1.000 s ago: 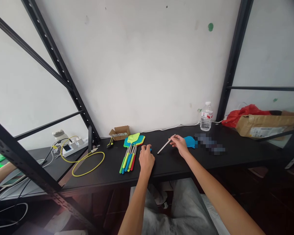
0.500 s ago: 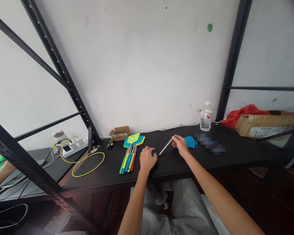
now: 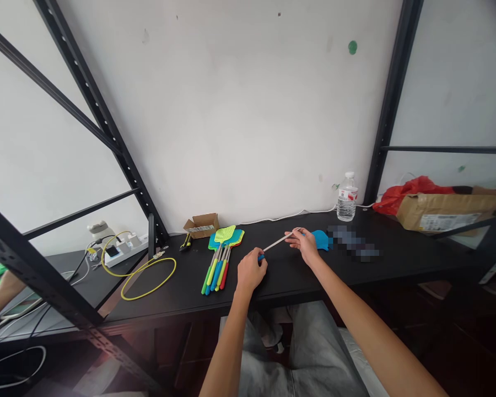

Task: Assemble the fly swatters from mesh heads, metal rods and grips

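Observation:
My left hand [image 3: 250,270] is closed around a blue handle [image 3: 261,257], and only its tip shows past the fingers. A thin pale rod [image 3: 276,241] slants up from that tip to my right hand [image 3: 304,245], whose fingers pinch its far end. The rod's lower end meets the handle; whether it sits inside cannot be made out. Just right of my right hand, a blue fly swatter head [image 3: 322,240] lies on the black table [image 3: 301,278]. Several fly swatters [image 3: 218,270] with green, yellow, blue and red handles are piled left of my left hand.
Behind the pile stands an open cardboard box [image 3: 201,225]. A yellow cable [image 3: 175,271] loops at left near a power strip [image 3: 126,251]. A water bottle [image 3: 347,198] and a larger carton [image 3: 446,212] are at right. Another person's hand [image 3: 10,286] shows at far left.
The rod has tilted flatter and its lower end has moved left to the blue handle. My left hand has turned slightly, showing more of the handle's tip.

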Tool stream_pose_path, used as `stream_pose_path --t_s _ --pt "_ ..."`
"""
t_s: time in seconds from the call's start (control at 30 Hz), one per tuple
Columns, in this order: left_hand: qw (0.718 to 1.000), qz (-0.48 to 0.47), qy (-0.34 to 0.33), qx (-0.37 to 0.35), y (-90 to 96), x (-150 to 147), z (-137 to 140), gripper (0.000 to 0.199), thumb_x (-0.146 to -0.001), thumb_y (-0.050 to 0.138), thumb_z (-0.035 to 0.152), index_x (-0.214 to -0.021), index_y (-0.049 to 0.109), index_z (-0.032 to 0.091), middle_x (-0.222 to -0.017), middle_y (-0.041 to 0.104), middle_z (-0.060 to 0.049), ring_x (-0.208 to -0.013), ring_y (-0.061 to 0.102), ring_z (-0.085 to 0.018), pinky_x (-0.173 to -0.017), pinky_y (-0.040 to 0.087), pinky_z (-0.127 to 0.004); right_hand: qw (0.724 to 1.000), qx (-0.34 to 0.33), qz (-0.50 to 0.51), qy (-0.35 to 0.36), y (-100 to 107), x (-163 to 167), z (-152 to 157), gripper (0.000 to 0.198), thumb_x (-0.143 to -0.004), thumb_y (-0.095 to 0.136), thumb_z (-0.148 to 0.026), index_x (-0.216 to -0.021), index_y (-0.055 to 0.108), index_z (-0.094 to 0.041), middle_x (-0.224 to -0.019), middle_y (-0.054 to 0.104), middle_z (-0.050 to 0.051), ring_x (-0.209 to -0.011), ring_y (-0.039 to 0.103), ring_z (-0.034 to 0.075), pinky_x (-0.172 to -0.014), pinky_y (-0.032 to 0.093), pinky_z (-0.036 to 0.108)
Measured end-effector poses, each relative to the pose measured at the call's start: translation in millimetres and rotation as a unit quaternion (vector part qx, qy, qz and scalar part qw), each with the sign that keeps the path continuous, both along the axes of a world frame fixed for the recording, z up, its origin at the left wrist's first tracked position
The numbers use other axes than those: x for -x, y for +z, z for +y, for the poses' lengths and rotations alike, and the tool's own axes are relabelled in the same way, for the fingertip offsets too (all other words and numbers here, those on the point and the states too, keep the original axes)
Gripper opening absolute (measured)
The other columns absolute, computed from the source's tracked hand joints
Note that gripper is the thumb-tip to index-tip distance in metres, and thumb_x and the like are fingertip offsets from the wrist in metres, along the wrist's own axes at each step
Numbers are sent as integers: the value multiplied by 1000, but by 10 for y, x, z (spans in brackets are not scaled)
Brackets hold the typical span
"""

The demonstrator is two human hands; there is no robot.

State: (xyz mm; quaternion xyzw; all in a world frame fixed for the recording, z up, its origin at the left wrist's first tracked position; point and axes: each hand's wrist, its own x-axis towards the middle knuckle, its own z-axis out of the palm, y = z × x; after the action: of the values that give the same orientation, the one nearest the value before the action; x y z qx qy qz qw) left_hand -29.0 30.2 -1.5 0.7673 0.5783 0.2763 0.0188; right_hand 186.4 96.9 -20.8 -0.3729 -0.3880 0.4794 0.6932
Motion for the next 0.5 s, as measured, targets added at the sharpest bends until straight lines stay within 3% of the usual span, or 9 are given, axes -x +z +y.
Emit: stream_pose_path --t_s 0.5 --pt "1000 19 3 11 49 -14 -30 25 -95 46 33 -109 65 26 -105 67 -4 -98 63 -18 -78 43 -24 999 -4 -37 24 16 -3 -24 34 -76 72 -49 -86 54 -22 -100 75 11 -75 74 24 -57 56 28"
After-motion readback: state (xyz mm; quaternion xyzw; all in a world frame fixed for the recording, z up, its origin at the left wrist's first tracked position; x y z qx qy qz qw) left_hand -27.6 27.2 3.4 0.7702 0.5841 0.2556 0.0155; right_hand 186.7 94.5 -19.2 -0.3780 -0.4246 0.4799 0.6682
